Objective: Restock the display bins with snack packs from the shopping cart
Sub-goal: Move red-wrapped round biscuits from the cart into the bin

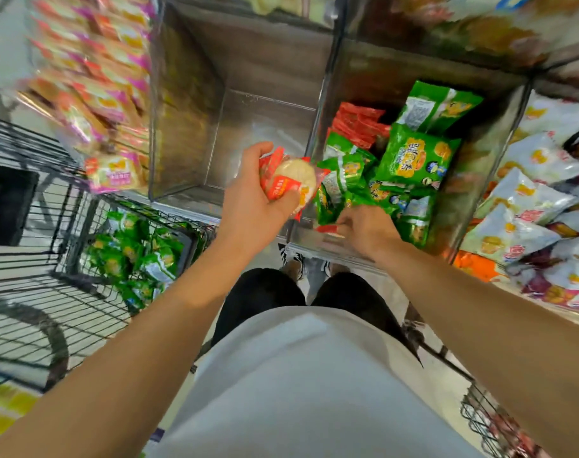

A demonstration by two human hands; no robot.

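Observation:
My left hand [258, 190] grips a small stack of red-wrapped round cracker packs [291, 178] above the front edge of an empty clear display bin [261, 114]. My right hand [364, 231] reaches into the neighbouring bin [480, 166], which holds green snack packs [413, 157] and red packs [357, 122]. Its curled fingers pinch a red pack [328, 229] at that bin's front edge. The black wire shopping cart [27, 259] stands at the left, with more green snack packs [132, 256] in it.
A bin of pink and orange packs [99, 94] hangs at the upper left. White and blue snack bags [539, 200] fill the bin at the right. My legs and shoes [294, 259] stand close to the shelf front. A wire basket [489, 421] sits at lower right.

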